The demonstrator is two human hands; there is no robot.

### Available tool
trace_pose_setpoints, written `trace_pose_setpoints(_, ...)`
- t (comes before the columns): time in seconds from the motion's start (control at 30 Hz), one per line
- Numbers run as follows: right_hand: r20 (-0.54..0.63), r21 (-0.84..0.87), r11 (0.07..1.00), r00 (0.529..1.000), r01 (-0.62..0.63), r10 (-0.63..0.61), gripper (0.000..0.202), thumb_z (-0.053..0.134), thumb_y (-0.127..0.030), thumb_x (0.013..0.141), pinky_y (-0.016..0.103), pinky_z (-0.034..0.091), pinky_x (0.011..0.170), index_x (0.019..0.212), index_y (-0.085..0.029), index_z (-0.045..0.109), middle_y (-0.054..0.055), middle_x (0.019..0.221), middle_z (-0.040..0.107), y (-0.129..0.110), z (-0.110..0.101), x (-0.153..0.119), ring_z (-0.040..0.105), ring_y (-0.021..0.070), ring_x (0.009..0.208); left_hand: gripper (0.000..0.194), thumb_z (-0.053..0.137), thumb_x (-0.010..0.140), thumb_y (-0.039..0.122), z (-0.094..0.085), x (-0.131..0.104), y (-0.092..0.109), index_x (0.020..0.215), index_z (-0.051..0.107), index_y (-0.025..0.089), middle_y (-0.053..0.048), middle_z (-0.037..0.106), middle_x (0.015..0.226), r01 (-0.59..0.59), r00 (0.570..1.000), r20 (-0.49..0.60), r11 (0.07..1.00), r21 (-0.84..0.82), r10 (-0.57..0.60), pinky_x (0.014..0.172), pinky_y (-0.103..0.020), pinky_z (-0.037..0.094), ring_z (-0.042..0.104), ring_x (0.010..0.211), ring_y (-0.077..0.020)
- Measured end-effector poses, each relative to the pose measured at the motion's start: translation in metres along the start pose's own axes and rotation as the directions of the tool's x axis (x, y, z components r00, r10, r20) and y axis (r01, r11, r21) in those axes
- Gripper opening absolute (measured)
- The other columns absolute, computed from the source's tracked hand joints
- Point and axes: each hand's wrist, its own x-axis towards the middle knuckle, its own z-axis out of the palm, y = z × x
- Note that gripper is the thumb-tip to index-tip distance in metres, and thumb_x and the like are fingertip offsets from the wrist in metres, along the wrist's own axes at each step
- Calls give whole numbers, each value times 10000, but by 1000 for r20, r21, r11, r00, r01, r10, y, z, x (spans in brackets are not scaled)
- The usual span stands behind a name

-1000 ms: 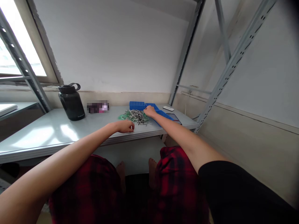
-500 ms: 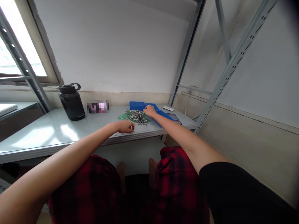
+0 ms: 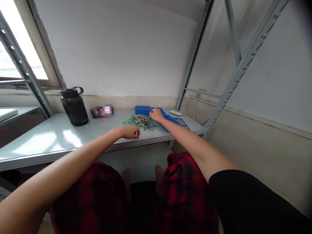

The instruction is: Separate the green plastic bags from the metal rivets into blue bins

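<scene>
A heap of thin silvery metal pins (image 3: pixel 143 122), like nails or rivets, lies on green plastic (image 3: pixel 126 122) on the table. My left hand (image 3: pixel 129 132) rests by the front edge, just left of and nearer than the heap. Its fingers are curled in toward the thumb; anything inside them is too small to make out. Over the heap's far right side is my right hand (image 3: pixel 156 115), its fingers pinched together and pointing left. What it holds, if anything, does not show. Beside it are a blue compartment box (image 3: pixel 142 110) and another blue tray (image 3: pixel 173 120), partly covered by my right forearm.
On the left of the grey table (image 3: pixel 97 128) stands a dark bottle (image 3: pixel 74 107). A blurred-out item (image 3: pixel 102 111) lies near the wall. A white mouse-like object (image 3: pixel 175 113) and a phone-like slab (image 3: pixel 182 123) sit at the right. Metal shelf posts (image 3: pixel 195 55) frame the table.
The view has shifted very slightly. Both hands stay in nearly the same places, still curled, and the heap looks the same.
</scene>
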Motion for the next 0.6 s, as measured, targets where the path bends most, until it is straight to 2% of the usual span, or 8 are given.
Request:
trace_pose_setpoints(0.37,-53,24,997,996,74,-73,219,516,-196,861,234,427,811,775,-145,711,102,867,729,-5,-3,-1,646,199,877,299,508,891,333,-1,0,-1,1071,697,186,-89,730,1082,-8,1000,5,1000,0,8,828,-287,463,656,954,-214)
trace_pose_setpoints(0.6,-112,99,989,988,113,-102,190,587,-265,884,235,429,869,916,-143,730,96,984,737,-5,-3,0,643,186,964,294,520,880,330,1,1,-3,1062,700,184,-92,728,1090,-16,1000,-9,1000,-7,16,833,-293,466,658,956,-217)
